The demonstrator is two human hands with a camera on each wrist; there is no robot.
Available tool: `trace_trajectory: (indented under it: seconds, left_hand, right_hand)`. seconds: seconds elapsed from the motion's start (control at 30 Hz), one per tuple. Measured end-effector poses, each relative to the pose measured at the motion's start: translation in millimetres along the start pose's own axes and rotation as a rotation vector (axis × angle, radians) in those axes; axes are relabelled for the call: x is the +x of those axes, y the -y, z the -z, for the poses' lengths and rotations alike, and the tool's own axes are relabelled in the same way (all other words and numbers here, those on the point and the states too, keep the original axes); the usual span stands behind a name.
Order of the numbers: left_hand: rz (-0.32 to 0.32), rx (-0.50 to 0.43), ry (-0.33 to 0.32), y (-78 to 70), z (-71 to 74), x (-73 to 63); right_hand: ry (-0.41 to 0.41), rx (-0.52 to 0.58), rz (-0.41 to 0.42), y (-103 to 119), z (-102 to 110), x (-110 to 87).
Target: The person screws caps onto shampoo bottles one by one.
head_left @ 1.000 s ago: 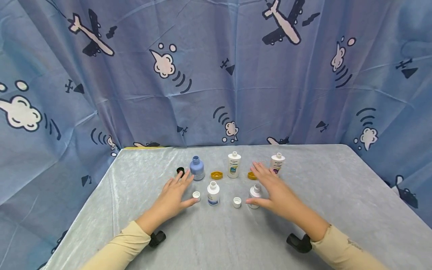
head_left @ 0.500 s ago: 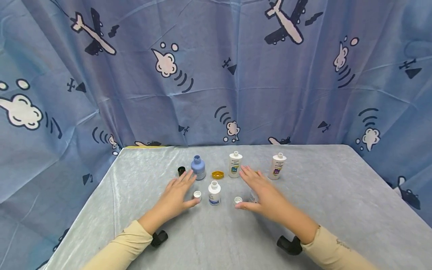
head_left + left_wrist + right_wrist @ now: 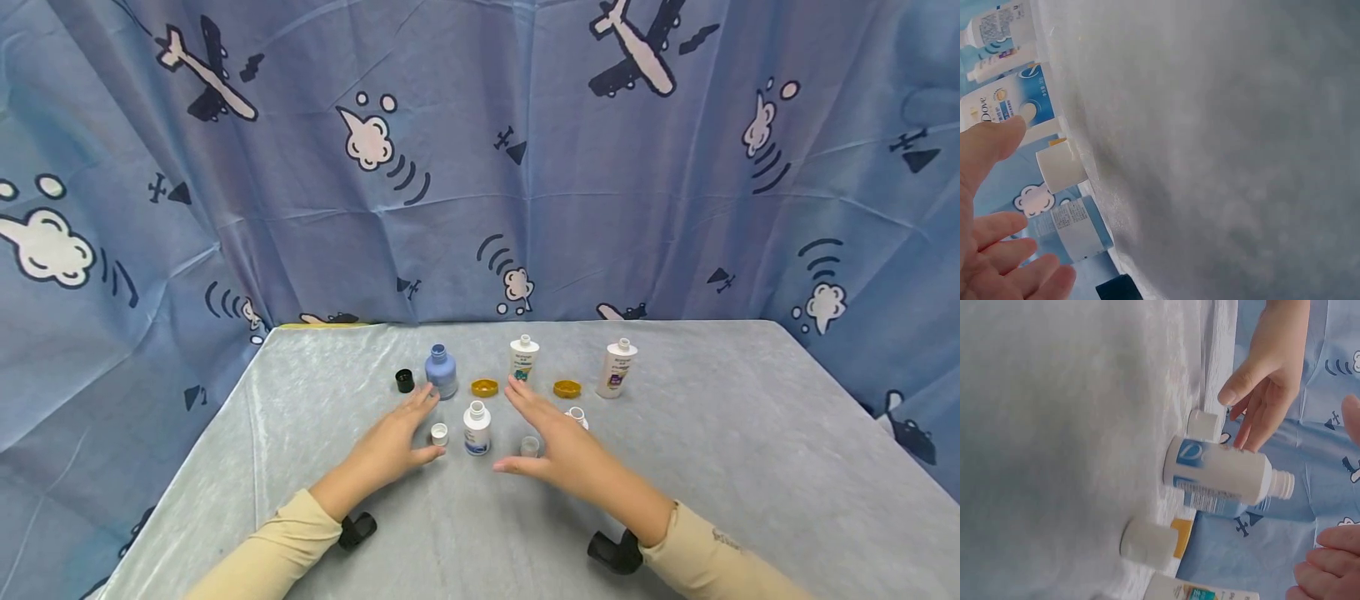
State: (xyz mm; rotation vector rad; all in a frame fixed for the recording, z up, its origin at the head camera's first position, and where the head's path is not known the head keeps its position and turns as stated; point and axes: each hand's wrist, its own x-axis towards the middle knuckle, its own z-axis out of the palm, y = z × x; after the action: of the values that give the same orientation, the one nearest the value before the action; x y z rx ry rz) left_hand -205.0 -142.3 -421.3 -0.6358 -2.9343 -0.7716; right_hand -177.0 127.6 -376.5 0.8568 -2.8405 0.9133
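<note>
Both spread: left hand (image 3: 384, 448) beside short cylindrical white cap (image 3: 439, 434), right hand (image 3: 573, 452) near smooth white bottle (image 3: 476, 429), neck ridged; mottled grey cloth (image 3: 450, 533) beneath.

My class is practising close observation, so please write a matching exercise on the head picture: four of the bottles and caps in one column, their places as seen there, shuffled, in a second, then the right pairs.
Things
1. black cap
2. blue bottle
3. white bottle with purple on its label
4. white bottle with blue on its label

Places
A. farthest right of all the bottles and caps
B. farthest left of all the bottles and caps
C. between the two small white caps
D. just right of the black cap

Pairs: 1-B, 2-D, 3-A, 4-C
</note>
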Motion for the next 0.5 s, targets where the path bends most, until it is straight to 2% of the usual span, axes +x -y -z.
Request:
trace_trajectory:
  seconds: [0.3,0.5]
  left_hand:
    - [0.014,-0.062,-0.012,0.6,-2.8,1.9]
    - [0.026,-0.130,-0.053,-0.5,-4.0,3.7]
  right_hand:
    - [-0.022,0.102,-0.047,4.1,-13.8,7.3]
    - [-0.035,0.172,-0.102,4.0,-20.2,11.6]
